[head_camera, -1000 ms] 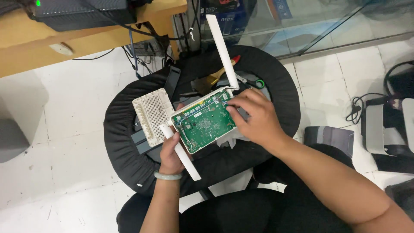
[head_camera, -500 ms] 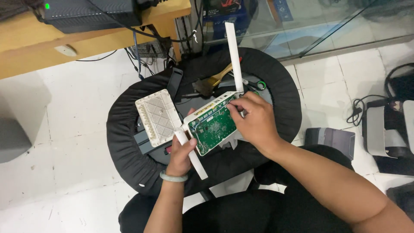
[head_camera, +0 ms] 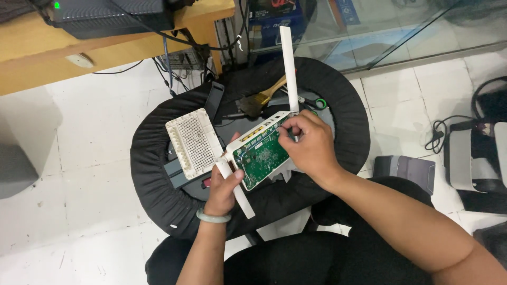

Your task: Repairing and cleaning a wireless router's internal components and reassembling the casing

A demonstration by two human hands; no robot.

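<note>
I've got my left hand (head_camera: 224,187) clamped round the router's (head_camera: 259,150) lower edge over the black stool (head_camera: 158,184) to steady it, so my right hand's (head_camera: 311,148) fingertips can pinch at the green board (head_camera: 262,158).

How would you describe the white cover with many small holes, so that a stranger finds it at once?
Look at the round black cushion on the tiled floor. On its left part lies the white perforated cover, just left of the green circuit board. It alone is a flat white panel with a grid of small holes.
</note>
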